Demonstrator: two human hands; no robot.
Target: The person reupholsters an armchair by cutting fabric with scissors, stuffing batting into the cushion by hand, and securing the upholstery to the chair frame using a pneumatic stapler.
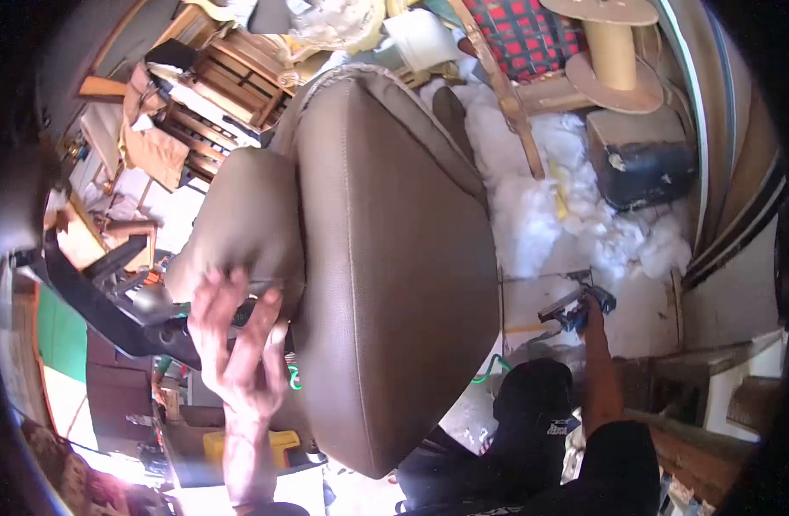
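Note:
A large brown upholstered chair piece (412, 284) with a pale stitched seam stands tilted in the middle of the view. Beside it on the left is a rounded padded part (248, 202) in the same covering. My left hand (235, 348) lies against the lower edge of that part, fingers apart, in front of a black curved chair bar (111, 297). On the right, my right hand (594, 305) is closed round a staple gun (571, 310), held apart from the chair over the floor. A green coiled hose (493, 368) shows behind the brown piece.
White fibre stuffing (541, 202) covers the floor at upper right, near a dark padded block (642, 159) and a large spool (611, 56). Wooden furniture frames (240, 77) are piled at upper left. Low at left are a yellow object (274, 449) and another person's green sleeve (161, 368).

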